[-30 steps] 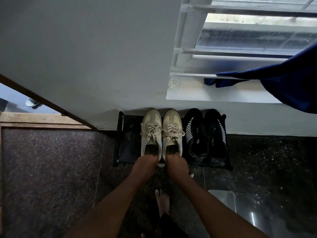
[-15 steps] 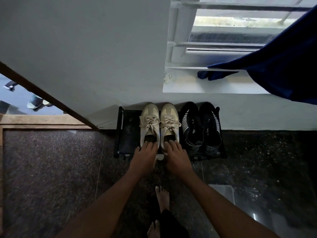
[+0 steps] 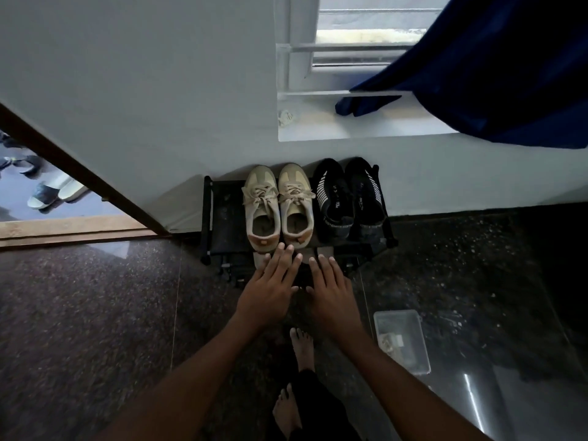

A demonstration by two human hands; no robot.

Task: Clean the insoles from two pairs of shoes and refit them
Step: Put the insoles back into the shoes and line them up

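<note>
Here, left grip [image 3: 267, 294] and right grip [image 3: 331, 294], straight-fingered and empty, hover at the rack [image 3: 222, 224] front edge, beside the beige shoes [image 3: 262, 211].

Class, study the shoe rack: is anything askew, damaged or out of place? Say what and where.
Nothing on the rack stands out: the beige pair and black pair sit straight, toes to the wall. Only a crumpled scrap on the window sill and a clear box on the floor look stray.
</note>
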